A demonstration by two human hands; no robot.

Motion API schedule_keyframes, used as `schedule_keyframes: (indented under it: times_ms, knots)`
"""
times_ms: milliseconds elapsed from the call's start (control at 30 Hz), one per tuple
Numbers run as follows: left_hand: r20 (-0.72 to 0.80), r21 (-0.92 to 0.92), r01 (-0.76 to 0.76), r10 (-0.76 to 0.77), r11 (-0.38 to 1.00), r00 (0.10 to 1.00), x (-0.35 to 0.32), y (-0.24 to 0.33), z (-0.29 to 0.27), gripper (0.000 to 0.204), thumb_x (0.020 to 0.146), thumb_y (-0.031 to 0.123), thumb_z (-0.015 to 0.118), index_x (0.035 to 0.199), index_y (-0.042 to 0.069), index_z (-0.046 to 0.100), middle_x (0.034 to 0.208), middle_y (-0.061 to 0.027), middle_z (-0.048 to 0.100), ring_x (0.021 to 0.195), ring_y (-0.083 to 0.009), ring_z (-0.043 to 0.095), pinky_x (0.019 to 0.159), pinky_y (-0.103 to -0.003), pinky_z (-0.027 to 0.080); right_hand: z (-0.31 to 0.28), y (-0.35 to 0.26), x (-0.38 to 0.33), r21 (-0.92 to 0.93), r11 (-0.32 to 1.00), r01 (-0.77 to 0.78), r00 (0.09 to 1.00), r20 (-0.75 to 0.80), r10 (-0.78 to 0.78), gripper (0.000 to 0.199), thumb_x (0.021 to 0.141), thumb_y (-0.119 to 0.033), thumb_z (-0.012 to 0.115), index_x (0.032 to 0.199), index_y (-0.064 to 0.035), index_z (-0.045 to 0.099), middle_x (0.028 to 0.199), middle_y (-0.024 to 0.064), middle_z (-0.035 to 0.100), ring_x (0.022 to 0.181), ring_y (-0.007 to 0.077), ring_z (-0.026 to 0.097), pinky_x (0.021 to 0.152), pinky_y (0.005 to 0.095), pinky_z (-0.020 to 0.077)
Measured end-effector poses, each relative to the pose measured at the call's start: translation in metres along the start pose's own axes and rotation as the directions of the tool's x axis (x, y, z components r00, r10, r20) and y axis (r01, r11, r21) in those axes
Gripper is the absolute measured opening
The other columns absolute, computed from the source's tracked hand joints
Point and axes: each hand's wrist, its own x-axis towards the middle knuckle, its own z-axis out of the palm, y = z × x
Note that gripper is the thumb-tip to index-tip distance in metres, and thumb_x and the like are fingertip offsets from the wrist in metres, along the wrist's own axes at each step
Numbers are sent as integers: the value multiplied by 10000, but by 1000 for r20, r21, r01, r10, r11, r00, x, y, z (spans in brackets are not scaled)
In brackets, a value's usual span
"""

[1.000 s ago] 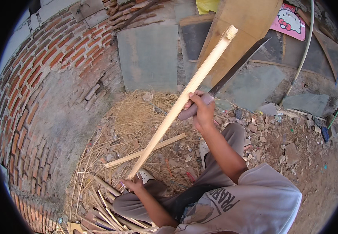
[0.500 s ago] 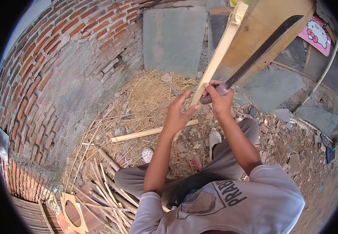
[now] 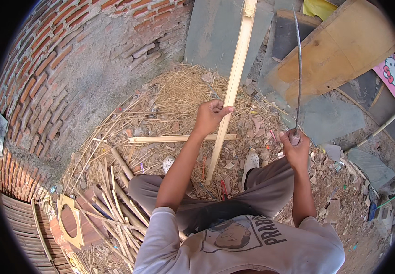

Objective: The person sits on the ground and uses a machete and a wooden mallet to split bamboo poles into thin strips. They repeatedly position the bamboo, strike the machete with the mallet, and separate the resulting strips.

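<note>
My left hand (image 3: 211, 115) grips a long pale bamboo slat (image 3: 235, 77) about halfway up; the slat stands nearly upright with its lower end on the ground between my feet. My right hand (image 3: 295, 148) holds the handle of a long thin blade (image 3: 298, 64), which points straight up, to the right of the slat and apart from it. I am crouched, knees bent, with light-coloured shoes (image 3: 251, 162) on the littered ground.
A second slat (image 3: 179, 138) lies crosswise on straw in front of me. A brick wall (image 3: 60, 68) curves along the left. Grey slabs (image 3: 220, 32) and a wooden board (image 3: 339, 50) lean at the back. Several cut bamboo strips (image 3: 115, 201) are piled at lower left.
My right hand has come away from the slat to the right, and the blade now stands upright apart from it. My left hand has stayed on the slat, which now stands steeper.
</note>
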Motion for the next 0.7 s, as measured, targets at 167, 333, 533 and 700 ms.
schedule_keyframes:
  times_ms: [167,333,533,700]
  knots:
    - [-12,-9,28,-28,1000,1000,12,-1,-18,251,846,202,791,893,-26,698,790,-69,704,706,-96,647,645,-246,527,-45,-7,-42,-383,909,165,986,56,-155,271,821,-195,785,734,-18,599,573,39,567,511,129,498,509,319,394]
    - [-54,-43,52,-54,998,997,10,-5,-26,232,843,198,796,894,-7,699,808,-59,706,724,-85,639,672,-234,515,-63,-11,-51,-678,717,164,984,65,-163,283,797,-251,793,781,-32,616,653,140,621,553,294,594,530,378,437]
    - [-66,-37,50,-52,998,996,-1,-12,-23,264,818,200,817,875,-28,697,769,-53,691,681,-95,626,618,-252,513,-61,-7,-36,-861,479,168,977,79,-200,211,727,-134,739,887,-75,616,783,126,673,683,371,666,594,468,501]
    - [-123,93,25,-13,995,992,-2,-29,-25,283,806,222,823,815,-23,683,718,-69,684,631,-108,625,593,-265,512,-65,-10,-20,-941,249,228,937,142,-320,225,692,-111,710,876,-91,583,767,87,644,645,344,656,585,455,511]
